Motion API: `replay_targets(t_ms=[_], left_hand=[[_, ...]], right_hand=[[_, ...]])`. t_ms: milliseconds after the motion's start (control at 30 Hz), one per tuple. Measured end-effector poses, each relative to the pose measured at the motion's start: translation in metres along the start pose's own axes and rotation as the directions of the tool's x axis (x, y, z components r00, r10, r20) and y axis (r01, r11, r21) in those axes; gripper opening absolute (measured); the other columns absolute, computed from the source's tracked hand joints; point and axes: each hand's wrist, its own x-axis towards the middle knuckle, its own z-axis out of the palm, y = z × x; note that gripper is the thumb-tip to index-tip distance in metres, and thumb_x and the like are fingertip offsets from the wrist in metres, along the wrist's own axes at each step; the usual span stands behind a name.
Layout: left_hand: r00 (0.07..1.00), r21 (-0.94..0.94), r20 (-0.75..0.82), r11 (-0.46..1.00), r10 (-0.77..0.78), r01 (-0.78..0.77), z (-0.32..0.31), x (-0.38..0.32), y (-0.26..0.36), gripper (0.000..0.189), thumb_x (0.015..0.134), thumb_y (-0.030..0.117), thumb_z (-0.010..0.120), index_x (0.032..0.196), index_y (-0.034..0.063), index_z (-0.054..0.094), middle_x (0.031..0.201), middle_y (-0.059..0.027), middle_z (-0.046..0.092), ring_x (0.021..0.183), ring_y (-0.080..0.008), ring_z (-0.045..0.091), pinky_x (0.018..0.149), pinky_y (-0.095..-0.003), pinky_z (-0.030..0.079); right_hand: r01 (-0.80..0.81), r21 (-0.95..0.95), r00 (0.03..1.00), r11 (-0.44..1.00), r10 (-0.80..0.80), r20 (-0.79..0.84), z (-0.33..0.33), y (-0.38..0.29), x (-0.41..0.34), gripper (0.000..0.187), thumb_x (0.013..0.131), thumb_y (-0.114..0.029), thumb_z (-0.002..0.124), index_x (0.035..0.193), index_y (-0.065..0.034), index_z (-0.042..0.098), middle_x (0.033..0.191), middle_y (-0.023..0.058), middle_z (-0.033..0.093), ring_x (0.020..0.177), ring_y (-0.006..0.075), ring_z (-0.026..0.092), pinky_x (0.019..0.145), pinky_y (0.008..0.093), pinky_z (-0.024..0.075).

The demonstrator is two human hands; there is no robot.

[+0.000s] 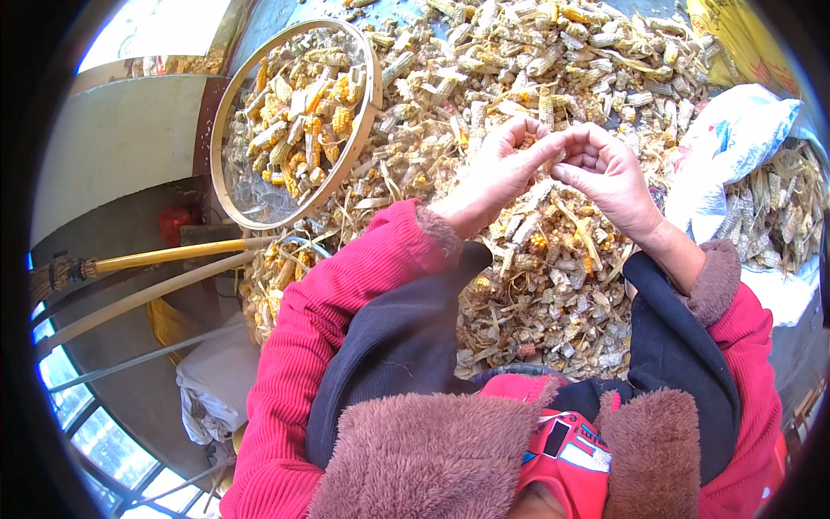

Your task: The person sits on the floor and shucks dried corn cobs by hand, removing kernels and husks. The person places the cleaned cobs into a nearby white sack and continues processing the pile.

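My left hand and my right hand meet above a large heap of broken corncobs, husks and chaff. Their fingers are bent, with the fingertips close together. Any small thing between them is too hidden to make out. Most cobs in the heap look stripped and pale, though some yellow kernels show among them below my hands. To the left, a round sieve with a wooden rim rests on the heap and holds cobs, several with yellow kernels on them.
At the right, a white woven sack gapes around pale cobs. A yellow sack stands at the far right. Wooden poles reach in from the left, near a container of cobs and a white bag.
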Motion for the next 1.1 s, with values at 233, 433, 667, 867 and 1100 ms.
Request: replay_targets(t_ms=[233, 433, 667, 867, 1100], left_hand=[[0.969, -0.256, 0.135, 0.938, -0.205, 0.234, -0.009, 0.001, -0.006, 0.012, 0.101, 0.025, 0.057, 0.100, 0.0124, 0.059, 0.080, 0.0055, 0.054, 0.059, -0.0017, 0.042, 0.051, -0.0169, 0.034], [0.938, -0.241, 0.173, 0.911, -0.299, 0.335, -0.006, -0.004, 0.006, 0.015, 0.103, 0.026, 0.053, 0.102, 0.0120, 0.059, 0.081, 0.0045, 0.054, 0.062, -0.0040, 0.046, 0.052, -0.0182, 0.037], [0.963, -0.268, 0.089, 0.925, -0.254, 0.269, -0.002, -0.004, 0.008, 0.022, 0.102, 0.035, 0.055, 0.100, 0.0137, 0.059, 0.078, 0.0048, 0.054, 0.060, -0.0026, 0.046, 0.048, -0.0177, 0.033], [0.983, 0.006, 0.145, 0.993, -0.117, 0.117, -0.008, -0.002, 0.003, 0.021, 0.100, 0.038, 0.059, 0.095, 0.0175, 0.060, 0.065, 0.0102, 0.049, 0.053, 0.0003, 0.042, 0.043, -0.0173, 0.028], [0.984, -0.088, -0.026, 0.981, -0.175, 0.172, -0.015, 0.004, -0.006, 0.021, 0.099, 0.033, 0.060, 0.100, 0.0119, 0.063, 0.075, 0.0042, 0.058, 0.061, -0.0044, 0.051, 0.053, -0.0209, 0.040]], right_hand=[[-0.058, 0.081, 0.998, 0.995, 0.057, 0.009, 0.002, -0.003, -0.002, 0.025, 0.093, -0.008, 0.068, 0.113, -0.0057, 0.055, 0.102, 0.0026, 0.066, 0.095, 0.0082, 0.064, 0.084, 0.0219, 0.0520], [-0.133, 0.207, 0.987, 0.969, 0.109, 0.122, -0.008, 0.005, -0.003, 0.034, 0.093, -0.010, 0.068, 0.124, -0.0058, 0.055, 0.105, 0.0027, 0.067, 0.098, 0.0089, 0.064, 0.084, 0.0221, 0.0519], [-0.301, 0.344, 0.952, 0.889, 0.264, 0.153, -0.011, -0.004, -0.001, 0.050, 0.093, -0.012, 0.068, 0.138, -0.0037, 0.047, 0.109, 0.0038, 0.068, 0.096, 0.0096, 0.065, 0.084, 0.0235, 0.0532], [-0.289, 0.204, 0.948, 0.935, 0.251, 0.194, -0.013, 0.002, 0.002, 0.061, 0.092, -0.012, 0.070, 0.143, -0.0036, 0.038, 0.106, 0.0059, 0.067, 0.094, 0.0106, 0.065, 0.082, 0.0252, 0.0541], [-0.193, 0.104, 0.969, 0.976, 0.173, 0.178, -0.006, -0.011, 0.006, 0.056, 0.090, -0.010, 0.070, 0.141, -0.0040, 0.047, 0.100, 0.0017, 0.065, 0.088, 0.0069, 0.062, 0.080, 0.0212, 0.0520]])
